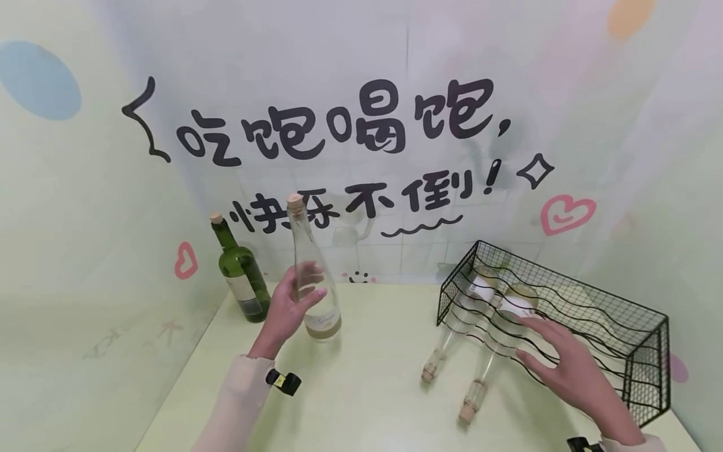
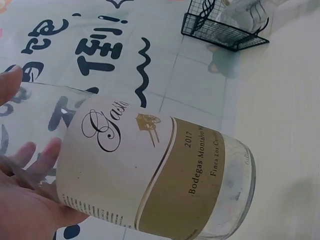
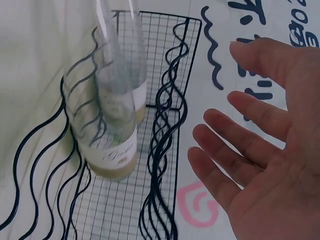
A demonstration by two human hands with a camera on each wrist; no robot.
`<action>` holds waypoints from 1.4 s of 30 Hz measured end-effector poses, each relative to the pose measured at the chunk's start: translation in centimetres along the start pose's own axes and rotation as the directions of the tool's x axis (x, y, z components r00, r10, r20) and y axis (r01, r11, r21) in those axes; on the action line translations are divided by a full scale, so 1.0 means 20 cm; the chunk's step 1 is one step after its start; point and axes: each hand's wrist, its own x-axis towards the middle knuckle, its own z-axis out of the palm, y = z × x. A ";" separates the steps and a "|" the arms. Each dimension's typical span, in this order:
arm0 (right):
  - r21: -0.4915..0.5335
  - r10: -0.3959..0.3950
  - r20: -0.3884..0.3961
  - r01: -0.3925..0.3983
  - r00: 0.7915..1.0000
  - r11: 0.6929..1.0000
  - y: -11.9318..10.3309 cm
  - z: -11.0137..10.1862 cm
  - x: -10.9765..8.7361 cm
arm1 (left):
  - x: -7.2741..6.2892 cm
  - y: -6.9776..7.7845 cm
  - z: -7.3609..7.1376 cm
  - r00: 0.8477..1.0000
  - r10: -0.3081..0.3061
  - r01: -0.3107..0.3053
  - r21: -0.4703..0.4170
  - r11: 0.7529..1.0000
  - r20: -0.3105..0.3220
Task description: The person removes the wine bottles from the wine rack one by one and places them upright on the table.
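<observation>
My left hand (image 1: 285, 307) grips a clear glass wine bottle (image 1: 323, 321) around its body; the bottle is corked, nearly upright and slightly tilted. Its white and gold label (image 2: 150, 170) fills the left wrist view. Above the front of a black wire bottle rack (image 1: 649, 364) is my right hand (image 1: 570, 364), fingers spread and holding nothing. Two clear corked bottles lie in the rack, a left one (image 1: 481, 287) and a right one (image 1: 518, 306), necks pointing towards me. In the right wrist view, the hand is apart from both bottles.
A green corked wine bottle (image 1: 243, 282) stands at the back left, close to my left hand. The pale tabletop (image 1: 384, 376) meets a printed wall sheet (image 1: 361, 63) behind. Wavy wires run across the rack at the right.
</observation>
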 end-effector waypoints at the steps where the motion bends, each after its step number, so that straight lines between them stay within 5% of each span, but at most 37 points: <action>1: -0.018 0.000 -0.010 0.000 1.000 1.000 0.01 0.00 -0.01 | 0.01 0.00 -0.01 1.000 -0.004 0.004 -0.002 1.000 -0.007; 7: -0.076 -0.006 -0.043 0.002 0.999 0.997 0.08 -0.01 -0.05 | 0.05 -0.04 -0.06 0.998 -0.054 0.054 -0.006 0.999 -0.037; 16: -0.113 0.177 0.120 -0.164 0.977 0.980 0.12 -0.06 -0.08 | 0.14 -0.09 -0.09 0.994 -0.085 0.084 -0.017 0.996 -0.072; 22: -0.122 0.165 0.090 -0.154 0.982 0.981 0.12 -0.06 -0.08 | 0.20 -0.13 -0.10 0.987 -0.119 0.119 -0.008 0.993 -0.106; 35: -0.161 0.249 0.136 -0.227 0.959 0.960 0.07 -0.06 -0.06 | 0.34 -0.25 -0.16 0.956 -0.181 0.191 0.024 0.981 -0.232; 42: -0.198 0.212 0.098 -0.190 0.972 0.962 0.05 -0.05 -0.06 | 0.41 -0.32 -0.17 0.933 -0.186 0.203 0.026 0.979 -0.309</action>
